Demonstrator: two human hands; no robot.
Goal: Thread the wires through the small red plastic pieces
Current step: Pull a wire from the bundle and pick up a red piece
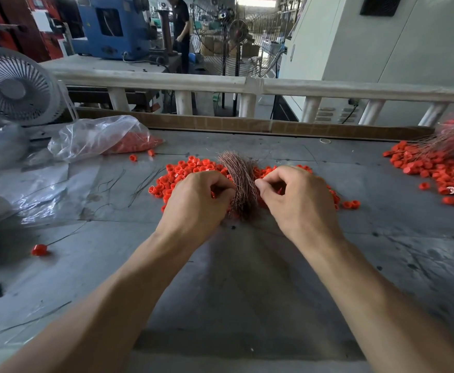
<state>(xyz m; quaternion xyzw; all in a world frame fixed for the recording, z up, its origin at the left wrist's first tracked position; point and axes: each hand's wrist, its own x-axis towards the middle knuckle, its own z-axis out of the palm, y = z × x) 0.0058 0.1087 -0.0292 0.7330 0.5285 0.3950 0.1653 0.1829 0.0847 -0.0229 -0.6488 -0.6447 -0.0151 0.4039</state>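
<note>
Currently the left hand (199, 200) has its fingers curled inward against the left side of the upright bundle of thin copper-brown wires (240, 181); a glimpse of red shows under the curled fingers, but whether they pinch a piece cannot be told. The right hand (295, 200) sits just right of the bundle, thumb and forefinger pressed together at its edge, apparently pinching a single strand; the strand itself is too fine to confirm.

Directly beyond and beneath both hands lies the loose heap of small red plastic ring-shaped pieces (182, 173), spread on the grey worktable (247, 278).

Likely faults from this position:
- Pulling one strand from a dense bundle may drag neighbouring strands out with it, because the wires lie tightly packed and splay at the top.
- The bundle stands between the two hands with no visible tie; releasing either side could let it fan out over the heap and tangle.
- A frayed or bent wire tip would probably miss the small opening in a piece.
- Hand movement over the heap may scatter pieces toward the table edge.

Further left of the left hand lie stray dark wires (139, 184), a single threaded red piece (39, 250) and a clear plastic bag of red pieces (104, 138). Far right of the right hand is a second pile of red pieces with wires (441, 170).
</note>
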